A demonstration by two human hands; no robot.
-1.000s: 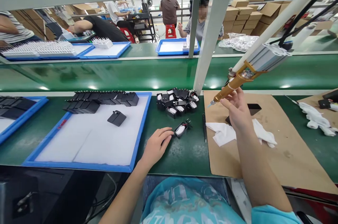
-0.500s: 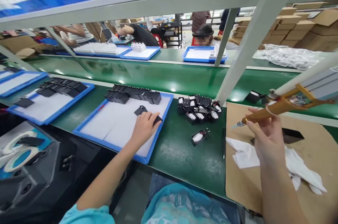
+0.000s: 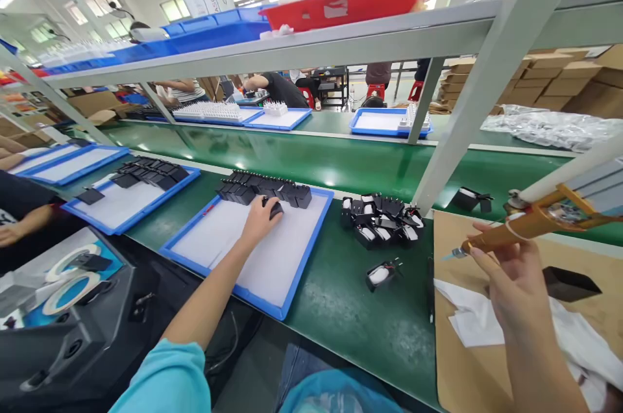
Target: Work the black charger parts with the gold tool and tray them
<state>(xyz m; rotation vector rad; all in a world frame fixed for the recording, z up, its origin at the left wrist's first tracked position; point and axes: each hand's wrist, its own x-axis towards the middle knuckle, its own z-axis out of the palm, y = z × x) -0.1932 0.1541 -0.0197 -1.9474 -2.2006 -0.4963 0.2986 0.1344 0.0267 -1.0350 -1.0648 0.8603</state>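
My left hand (image 3: 259, 226) is closed around a small black plastic case (image 3: 275, 208), close to the front of a row of similar black cases (image 3: 243, 192). These stand along the back of a blue-rimmed tray (image 3: 305, 257) with a white lining. In my right hand (image 3: 520, 283) is an amber dispensing syringe (image 3: 501, 237), its pale blue needle tip pointing left. Below it lie a white cloth (image 3: 474, 315) and a dark open case (image 3: 572, 284) on a cardboard sheet (image 3: 460, 387). One open black case with a white part inside (image 3: 379, 275) lies between tray and cardboard.
Several open black cases (image 3: 382, 221) are piled right of the tray. A slanted metal post (image 3: 467, 95) and a shelf beam (image 3: 311, 46) cross in front. Another tray (image 3: 117, 221) sits left, near tape rolls (image 3: 73, 289). A co-worker's arm (image 3: 24, 228) shows at far left.
My left hand has carried the black case from the tray's right side back toward the row. My right hand still holds the syringe. The view has tilted up.
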